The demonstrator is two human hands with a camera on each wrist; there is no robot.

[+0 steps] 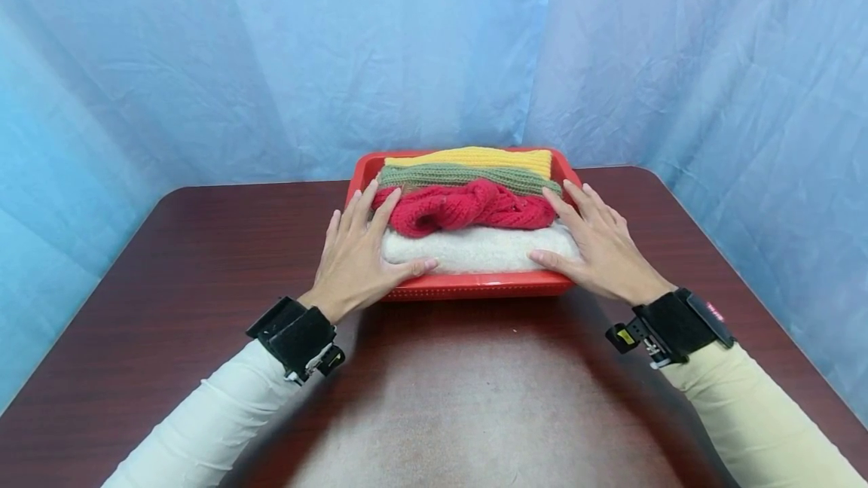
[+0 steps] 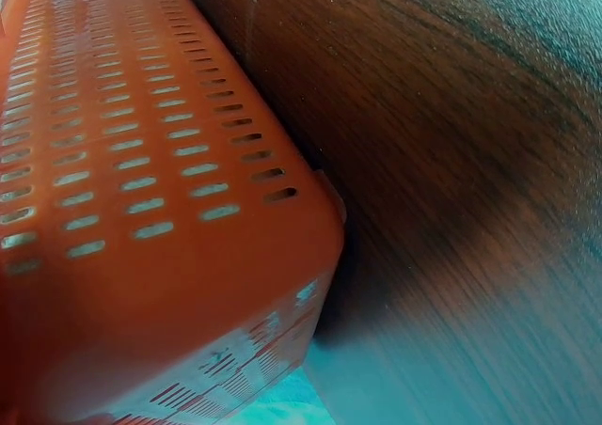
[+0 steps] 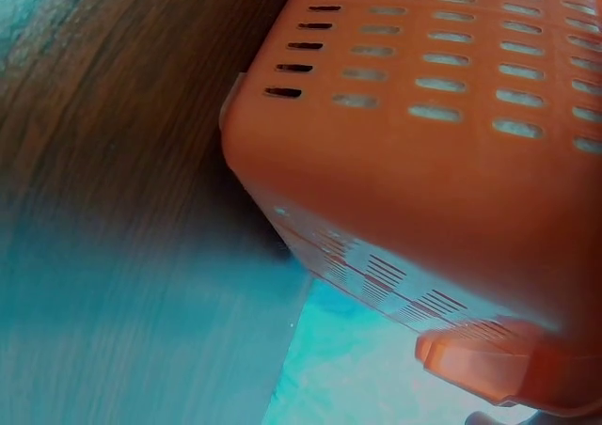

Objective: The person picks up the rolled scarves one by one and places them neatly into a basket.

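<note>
A red slotted basket [image 1: 475,286] stands on the dark wooden table [image 1: 203,247], filled with folded knitwear: a white piece [image 1: 475,248] in front, then a red one [image 1: 468,205], a green one [image 1: 468,175] and a yellow one [image 1: 475,157] at the back. My left hand [image 1: 356,251] lies flat with straight fingers over the basket's front left corner, thumb on the white knit. My right hand [image 1: 597,243] rests the same way on the front right corner. Both wrist views show only the basket's slotted wall [image 2: 141,162] [image 3: 442,96] and the table.
A wrinkled blue cloth backdrop [image 1: 434,51] closes off the table at the back and both sides. Bare wood [image 1: 468,398] stretches between the basket and me. Black wrist straps [image 1: 298,337] sit on both cream sleeves.
</note>
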